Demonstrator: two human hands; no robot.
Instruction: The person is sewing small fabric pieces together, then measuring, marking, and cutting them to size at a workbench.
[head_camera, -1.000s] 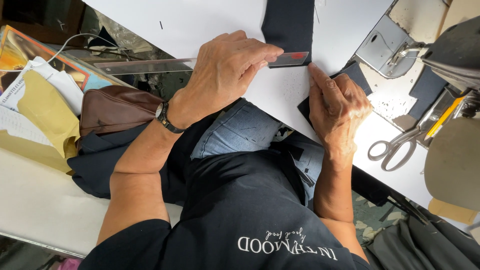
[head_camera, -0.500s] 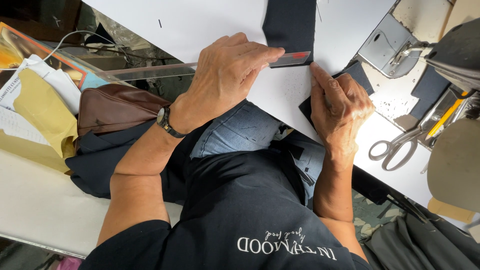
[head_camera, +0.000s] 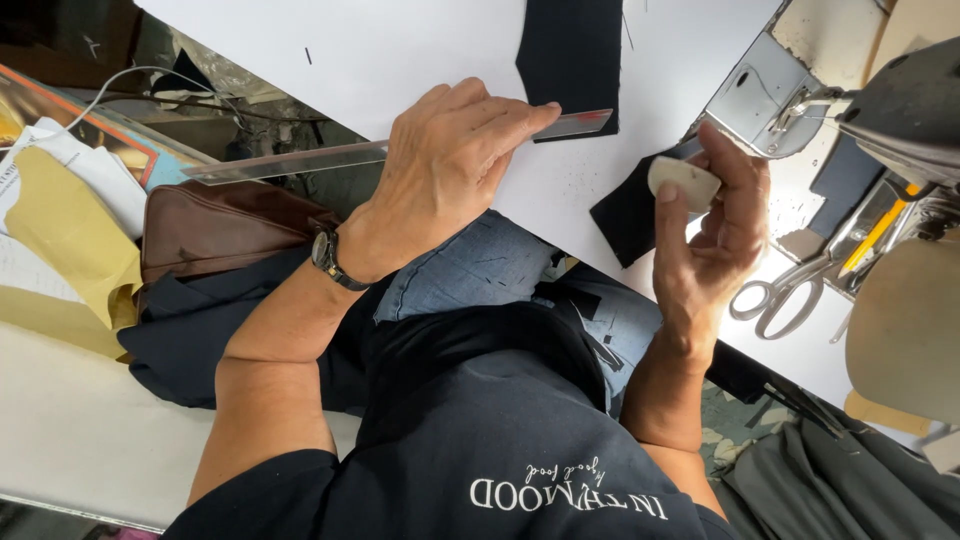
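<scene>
1. Head view: the left hand (head_camera: 455, 165) lies flat, fingers together, pressing a clear ruler (head_camera: 330, 158) across the lower edge of a black fabric strip (head_camera: 572, 55).
2. The right hand (head_camera: 715, 235), lifted off the table, pinches a pale chalk wedge (head_camera: 683, 182) above a second black piece (head_camera: 630, 215).
3. Bare white tabletop (head_camera: 400, 60) lies beyond the ruler; scissors (head_camera: 790, 290) rest near the right edge.

two black cloth pieces (head_camera: 572, 55), one ruler (head_camera: 300, 160)
</scene>
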